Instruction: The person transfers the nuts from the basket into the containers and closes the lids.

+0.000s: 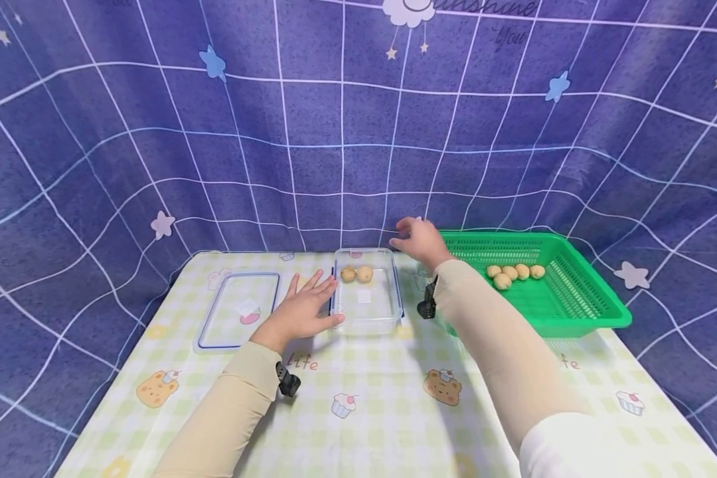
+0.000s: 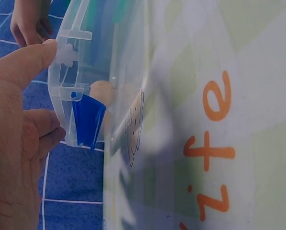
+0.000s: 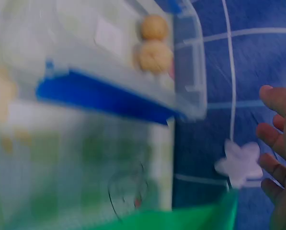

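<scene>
A clear plastic storage box (image 1: 367, 317) with blue side latches stands mid-table, two walnuts (image 1: 356, 274) lying at its far left. My left hand (image 1: 303, 312) is at the box's left side with fingers spread, and the left wrist view has its fingertips right at the rim beside a blue latch (image 2: 88, 120). Above the gap between box and green basket (image 1: 597, 312) is my right hand (image 1: 421, 240), its fingers loosely bent and nothing in them. Several walnuts (image 1: 512, 273) sit together in the basket's left part.
A clear lid (image 1: 224, 332) with a blue seal lies flat on the table's left side. The checked tablecloth (image 1: 388, 411) covers the table. Directly behind the table hangs a blue gridded curtain (image 1: 311, 166).
</scene>
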Action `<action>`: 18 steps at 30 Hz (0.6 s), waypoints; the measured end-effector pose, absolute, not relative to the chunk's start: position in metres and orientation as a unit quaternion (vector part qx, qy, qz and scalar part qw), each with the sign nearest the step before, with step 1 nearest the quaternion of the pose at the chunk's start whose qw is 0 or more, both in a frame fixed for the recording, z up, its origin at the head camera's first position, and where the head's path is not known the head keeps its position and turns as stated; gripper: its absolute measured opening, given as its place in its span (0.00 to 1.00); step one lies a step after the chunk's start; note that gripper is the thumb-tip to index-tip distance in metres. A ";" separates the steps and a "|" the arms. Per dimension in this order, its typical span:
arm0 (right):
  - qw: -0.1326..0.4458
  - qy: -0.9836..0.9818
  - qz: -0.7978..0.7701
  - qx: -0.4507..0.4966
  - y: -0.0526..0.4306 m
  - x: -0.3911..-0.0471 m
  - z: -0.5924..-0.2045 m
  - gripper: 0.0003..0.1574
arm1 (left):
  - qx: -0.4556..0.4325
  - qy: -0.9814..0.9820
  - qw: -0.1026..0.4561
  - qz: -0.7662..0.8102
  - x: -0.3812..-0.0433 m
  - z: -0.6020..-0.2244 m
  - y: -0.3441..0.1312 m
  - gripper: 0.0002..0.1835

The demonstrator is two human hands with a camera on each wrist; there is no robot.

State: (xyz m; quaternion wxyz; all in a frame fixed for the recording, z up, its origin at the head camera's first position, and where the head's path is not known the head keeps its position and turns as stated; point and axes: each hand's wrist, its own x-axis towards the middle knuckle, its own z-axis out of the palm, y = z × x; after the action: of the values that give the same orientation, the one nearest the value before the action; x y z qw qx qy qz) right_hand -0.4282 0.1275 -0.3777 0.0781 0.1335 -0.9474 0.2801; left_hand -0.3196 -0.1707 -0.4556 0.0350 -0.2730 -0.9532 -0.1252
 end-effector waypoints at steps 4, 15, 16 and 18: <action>0.086 -0.947 0.285 0.122 0.151 -0.427 -0.369 0.31 | -0.273 -0.952 0.038 -0.129 -0.319 -0.456 -0.171 0.44; 0.082 -0.944 0.309 0.087 0.214 -0.420 -0.367 0.32 | -0.273 -0.952 0.035 -0.135 -0.318 -0.455 -0.170 0.45; 0.081 -0.943 0.313 0.083 0.219 -0.419 -0.367 0.32 | -0.273 -0.952 0.034 -0.135 -0.318 -0.455 -0.170 0.45; 0.081 -0.942 0.317 0.080 0.230 -0.417 -0.368 0.33 | -0.274 -0.952 0.035 -0.134 -0.318 -0.455 -0.169 0.45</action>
State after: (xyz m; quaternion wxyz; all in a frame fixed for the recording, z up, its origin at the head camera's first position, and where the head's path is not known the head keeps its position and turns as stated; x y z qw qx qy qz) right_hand -0.4166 0.2299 -0.3677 0.0805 0.0796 -0.9417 0.3169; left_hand -0.3184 -0.1690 -0.4555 0.0354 -0.2742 -0.9516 -0.1345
